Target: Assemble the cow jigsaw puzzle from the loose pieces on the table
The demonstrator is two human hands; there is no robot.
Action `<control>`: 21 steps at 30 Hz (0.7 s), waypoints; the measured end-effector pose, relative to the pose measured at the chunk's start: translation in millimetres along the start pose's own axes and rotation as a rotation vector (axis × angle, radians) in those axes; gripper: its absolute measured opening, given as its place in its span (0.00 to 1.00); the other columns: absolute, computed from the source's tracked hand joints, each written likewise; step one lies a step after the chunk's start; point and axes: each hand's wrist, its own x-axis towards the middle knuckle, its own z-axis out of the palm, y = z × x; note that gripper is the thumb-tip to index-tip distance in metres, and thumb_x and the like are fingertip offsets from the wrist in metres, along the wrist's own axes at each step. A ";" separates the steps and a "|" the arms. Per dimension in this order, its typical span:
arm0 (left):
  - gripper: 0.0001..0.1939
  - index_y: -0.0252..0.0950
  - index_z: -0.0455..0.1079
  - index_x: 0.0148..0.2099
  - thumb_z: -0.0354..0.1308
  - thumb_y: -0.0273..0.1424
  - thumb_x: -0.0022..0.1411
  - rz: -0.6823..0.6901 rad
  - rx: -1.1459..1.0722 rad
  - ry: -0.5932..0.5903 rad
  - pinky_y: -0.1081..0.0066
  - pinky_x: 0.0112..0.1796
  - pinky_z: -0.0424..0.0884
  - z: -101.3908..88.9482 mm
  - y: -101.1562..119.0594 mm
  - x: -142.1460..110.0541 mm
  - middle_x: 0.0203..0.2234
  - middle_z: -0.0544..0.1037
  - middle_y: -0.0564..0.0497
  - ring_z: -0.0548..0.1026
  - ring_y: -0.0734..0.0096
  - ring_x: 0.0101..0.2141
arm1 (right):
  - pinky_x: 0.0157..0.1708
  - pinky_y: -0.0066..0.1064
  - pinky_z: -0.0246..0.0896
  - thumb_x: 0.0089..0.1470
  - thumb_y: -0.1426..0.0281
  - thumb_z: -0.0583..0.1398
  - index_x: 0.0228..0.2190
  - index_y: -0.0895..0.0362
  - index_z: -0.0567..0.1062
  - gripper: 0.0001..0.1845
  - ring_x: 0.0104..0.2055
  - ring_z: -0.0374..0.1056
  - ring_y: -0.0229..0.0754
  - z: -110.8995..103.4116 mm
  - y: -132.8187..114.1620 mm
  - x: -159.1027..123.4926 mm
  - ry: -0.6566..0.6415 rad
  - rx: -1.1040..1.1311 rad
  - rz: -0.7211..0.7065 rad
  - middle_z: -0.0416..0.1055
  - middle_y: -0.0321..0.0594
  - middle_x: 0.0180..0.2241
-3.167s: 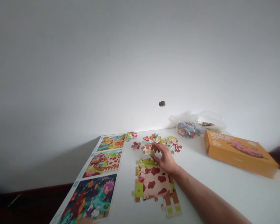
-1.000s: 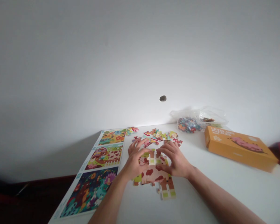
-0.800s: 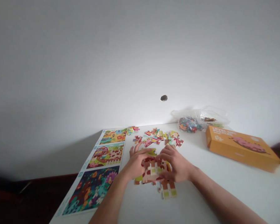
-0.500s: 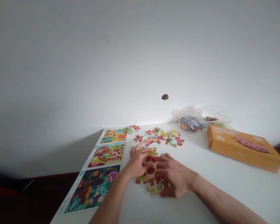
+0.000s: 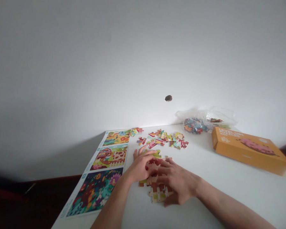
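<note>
A partly joined cow puzzle (image 5: 149,165) lies on the white table (image 5: 214,178) in front of me. My left hand (image 5: 140,165) rests flat on its left part, fingers spread and open. My right hand (image 5: 178,184) covers its right side, fingers curved over and thumb below, pinching a fence-patterned puzzle piece (image 5: 158,194) at the puzzle's near edge. Loose puzzle pieces (image 5: 165,140) are scattered just beyond the hands.
A picture sheet (image 5: 105,168) with three colourful scenes lies along the table's left edge. An orange puzzle box (image 5: 248,150) sits at the right, with clear bags of pieces (image 5: 200,122) behind it against the white wall. A dark spot (image 5: 168,98) marks the wall.
My left hand came onto the puzzle. My right hand carried the fence piece from the puzzle's far side down to its near edge, and the puzzle slid slightly toward me.
</note>
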 end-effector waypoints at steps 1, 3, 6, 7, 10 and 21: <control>0.16 0.50 0.74 0.49 0.61 0.33 0.57 0.003 0.000 -0.002 0.35 0.61 0.37 0.1 -0.2 -0.1 0.61 0.68 0.58 0.47 0.40 0.66 | 0.58 0.47 0.43 0.45 0.60 0.65 0.58 0.45 0.67 0.38 0.63 0.52 0.57 -0.2 -0.5 -0.1 -0.003 0.005 0.000 0.60 0.41 0.62; 0.18 0.50 0.74 0.50 0.61 0.33 0.57 0.011 -0.002 -0.007 0.36 0.61 0.37 -0.4 -0.3 -0.4 0.61 0.67 0.57 0.47 0.40 0.66 | 0.57 0.47 0.43 0.45 0.58 0.65 0.58 0.44 0.67 0.38 0.61 0.54 0.57 -0.8 -1.4 -0.5 -0.007 0.012 0.004 0.60 0.40 0.62; 0.20 0.51 0.74 0.51 0.63 0.34 0.55 0.018 -0.011 -0.021 0.36 0.61 0.34 -2.3 0.6 -0.8 0.62 0.67 0.56 0.47 0.39 0.66 | 0.57 0.48 0.44 0.46 0.56 0.65 0.59 0.43 0.66 0.38 0.59 0.57 0.56 -1.2 -2.0 -1.3 -0.016 0.014 0.007 0.62 0.40 0.61; 0.20 0.51 0.73 0.51 0.64 0.35 0.55 0.017 -0.013 -0.026 0.35 0.61 0.33 -2.9 1.1 -0.9 0.62 0.66 0.56 0.47 0.39 0.66 | 0.56 0.47 0.44 0.46 0.56 0.64 0.60 0.43 0.65 0.38 0.58 0.57 0.56 -1.2 -2.0 -1.6 -0.017 0.015 0.004 0.62 0.41 0.61; 0.21 0.52 0.74 0.51 0.65 0.38 0.53 0.010 -0.016 -0.041 0.34 0.60 0.32 -3.9 2.4 -1.1 0.62 0.66 0.56 0.46 0.38 0.66 | 0.56 0.46 0.45 0.46 0.56 0.64 0.60 0.44 0.64 0.40 0.57 0.59 0.55 -0.5 -1.2 -2.2 -0.014 0.019 -0.001 0.63 0.41 0.61; 0.22 0.52 0.73 0.53 0.65 0.39 0.53 0.011 -0.011 -0.044 0.35 0.61 0.33 -6.0 4.5 -0.5 0.62 0.66 0.54 0.47 0.39 0.66 | 0.55 0.45 0.44 0.46 0.64 0.63 0.59 0.44 0.65 0.38 0.56 0.60 0.53 -1.4 -1.4 -2.3 -0.016 0.022 0.001 0.64 0.39 0.60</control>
